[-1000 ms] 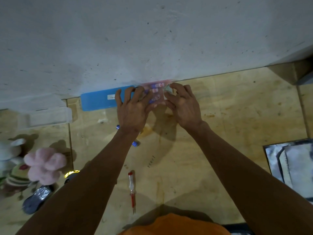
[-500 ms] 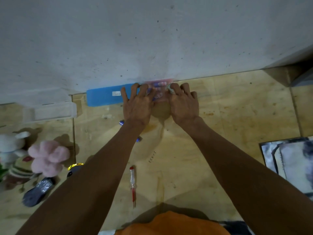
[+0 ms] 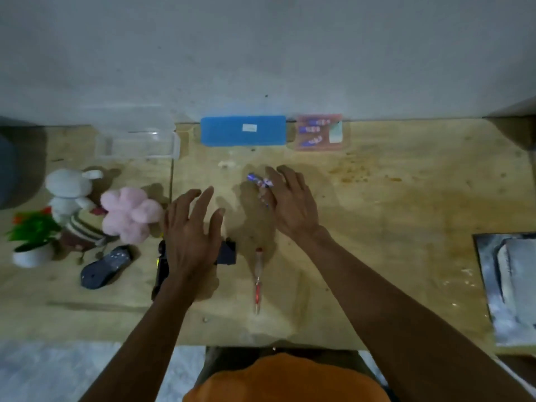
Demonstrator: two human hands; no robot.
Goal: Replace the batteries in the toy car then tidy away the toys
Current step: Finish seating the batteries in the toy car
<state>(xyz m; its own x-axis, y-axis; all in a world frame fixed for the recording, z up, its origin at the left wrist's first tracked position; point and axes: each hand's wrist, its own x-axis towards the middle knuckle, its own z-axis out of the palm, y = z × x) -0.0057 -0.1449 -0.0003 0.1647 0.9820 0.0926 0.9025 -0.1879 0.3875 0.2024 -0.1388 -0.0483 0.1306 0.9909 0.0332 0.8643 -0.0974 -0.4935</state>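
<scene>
My left hand [image 3: 191,233] hovers open, fingers spread, over the dark toy car [image 3: 226,252], which it mostly hides. My right hand [image 3: 290,201] is open above the table, its fingers right beside two loose blue batteries [image 3: 259,181]; whether it touches them I cannot tell. A pink battery pack [image 3: 320,132] with several batteries lies against the wall, clear of both hands. The red-handled screwdriver [image 3: 258,278] lies between my forearms. A dark car cover [image 3: 105,266] lies to the left.
A blue box [image 3: 243,130] and a clear plastic container [image 3: 137,142] sit along the wall. A white plush rabbit [image 3: 68,188], pink plush flower [image 3: 130,213], striped plush [image 3: 84,232] and small potted plant [image 3: 32,239] crowd the left. A grey tray [image 3: 510,285] lies at right.
Both hands have let go of the pink battery pack by the wall and drawn back toward me; the left now sits over the car, the right beside the loose batteries.
</scene>
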